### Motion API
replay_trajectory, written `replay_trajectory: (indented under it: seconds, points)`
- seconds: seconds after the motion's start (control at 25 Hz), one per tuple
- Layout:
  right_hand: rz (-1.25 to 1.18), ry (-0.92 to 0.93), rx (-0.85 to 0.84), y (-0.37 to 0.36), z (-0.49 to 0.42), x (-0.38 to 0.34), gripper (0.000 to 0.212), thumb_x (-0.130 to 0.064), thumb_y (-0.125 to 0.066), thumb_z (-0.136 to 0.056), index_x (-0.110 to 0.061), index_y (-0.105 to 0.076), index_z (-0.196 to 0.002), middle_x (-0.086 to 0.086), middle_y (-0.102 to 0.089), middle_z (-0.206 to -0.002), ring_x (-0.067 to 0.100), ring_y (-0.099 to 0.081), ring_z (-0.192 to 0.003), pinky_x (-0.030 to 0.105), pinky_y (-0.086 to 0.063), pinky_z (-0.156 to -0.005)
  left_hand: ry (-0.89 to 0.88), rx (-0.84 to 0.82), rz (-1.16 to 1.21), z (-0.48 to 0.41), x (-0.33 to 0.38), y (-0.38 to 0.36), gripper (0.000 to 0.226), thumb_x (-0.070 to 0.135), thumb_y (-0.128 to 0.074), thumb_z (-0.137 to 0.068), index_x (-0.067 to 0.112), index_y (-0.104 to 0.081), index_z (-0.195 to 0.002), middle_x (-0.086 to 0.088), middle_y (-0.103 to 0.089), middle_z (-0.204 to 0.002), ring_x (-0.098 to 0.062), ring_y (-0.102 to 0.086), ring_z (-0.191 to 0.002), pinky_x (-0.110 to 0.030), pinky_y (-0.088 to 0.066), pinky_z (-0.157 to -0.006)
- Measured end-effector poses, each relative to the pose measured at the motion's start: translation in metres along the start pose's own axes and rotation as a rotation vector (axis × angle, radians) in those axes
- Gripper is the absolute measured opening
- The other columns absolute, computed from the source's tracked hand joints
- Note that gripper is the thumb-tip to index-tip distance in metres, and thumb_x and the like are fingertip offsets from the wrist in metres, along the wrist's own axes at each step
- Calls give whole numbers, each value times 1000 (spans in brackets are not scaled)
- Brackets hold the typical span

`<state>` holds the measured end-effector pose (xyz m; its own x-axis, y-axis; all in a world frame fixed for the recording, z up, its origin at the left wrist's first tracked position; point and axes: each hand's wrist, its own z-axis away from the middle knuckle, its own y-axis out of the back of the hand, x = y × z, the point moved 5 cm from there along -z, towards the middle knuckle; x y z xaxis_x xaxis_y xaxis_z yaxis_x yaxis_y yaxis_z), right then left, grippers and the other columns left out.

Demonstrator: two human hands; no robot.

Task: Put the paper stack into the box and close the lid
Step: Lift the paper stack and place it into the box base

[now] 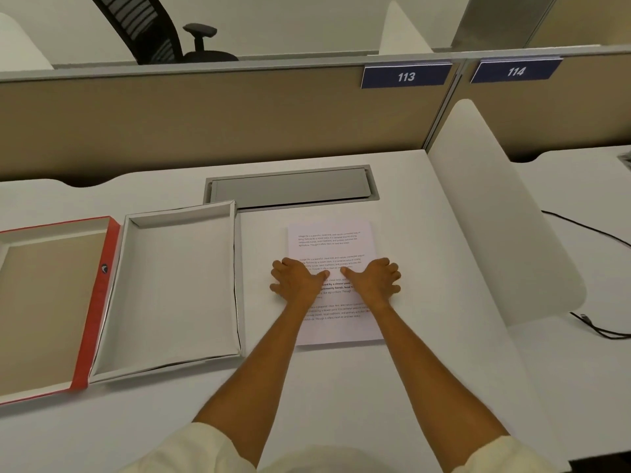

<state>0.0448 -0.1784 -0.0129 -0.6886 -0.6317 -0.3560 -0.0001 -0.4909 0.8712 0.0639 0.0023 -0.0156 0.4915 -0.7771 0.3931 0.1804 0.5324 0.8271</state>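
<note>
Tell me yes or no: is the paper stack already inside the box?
No, the paper stack lies on the desk right of the empty open box, under both hands.

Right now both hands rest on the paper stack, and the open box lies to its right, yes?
Not quite: the head view shows the open box lying to the left of the paper stack, not right. Both hands, left and right, do rest on it.
</note>
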Motion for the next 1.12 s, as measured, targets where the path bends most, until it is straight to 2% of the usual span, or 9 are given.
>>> replay_trajectory:
  seconds: [0.12, 0.24, 0.52, 0.68, 0.8, 0.96, 1.12]
  points:
    - [-56, -108, -95, 1, -6, 0, 98, -61, -80, -61, -2, -40, -128, 19, -46, -132, 35, -45, -124, 49, -43, -94, 179, -114, 93, -4, 3, 3, 103, 53, -84, -63, 4, -31, -136, -17, -40, -141, -33, -41, -132, -50, -41, -101]
    - [-81, -146, -158, 6, -12, 0, 99, -59, -83, -59, -4, -39, -129, 19, -45, -134, 35, -44, -126, 49, -43, -97, 241, -173, 129, -9, 4, 6, 101, 48, -88, -61, 4, -33, -134, -19, -43, -138, -34, -45, -128, -48, -43, -101]
    - [-120, -127, -229, 12, -15, -4, 84, -50, -86, -62, -8, -49, -125, 18, -44, -133, 35, -44, -125, 48, -44, -100, 237, -240, 137, -18, 2, 8, 87, 49, -87, -62, 9, -47, -129, -16, -51, -136, -33, -47, -127, -45, -43, -106]
    - [-161, -86, -214, 12, -11, -6, 85, -46, -87, -63, -4, -48, -126, 18, -48, -132, 35, -50, -123, 49, -47, -100, 224, -183, 117, -11, 4, 7, 87, 51, -86, -63, 10, -46, -129, -16, -46, -137, -32, -45, -127, -45, -43, -103]
    - [-271, -13, -249, 10, -12, -8, 85, -37, -89, -64, 0, -47, -127, 17, -52, -132, 37, -55, -121, 53, -47, -101, 152, -145, 174, -9, 8, 4, 89, 46, -87, -64, 6, -43, -131, -16, -50, -135, -32, -53, -123, -43, -48, -102]
    - [-211, -62, -213, 10, -12, -3, 95, -47, -86, -63, -1, -38, -131, 19, -48, -136, 37, -48, -128, 51, -43, -105, 71, -165, 311, -13, 4, 8, 81, 37, -90, -64, 5, -48, -126, -14, -57, -129, -30, -62, -114, -40, -55, -97]
    - [-194, -77, -201, 6, -14, 0, 89, -50, -85, -63, -4, -46, -128, 20, -47, -134, 37, -46, -126, 49, -40, -103, 145, -258, 431, -15, -8, 5, 70, 27, -91, -65, 3, -55, -121, -16, -64, -127, -33, -65, -114, -38, -55, -91]
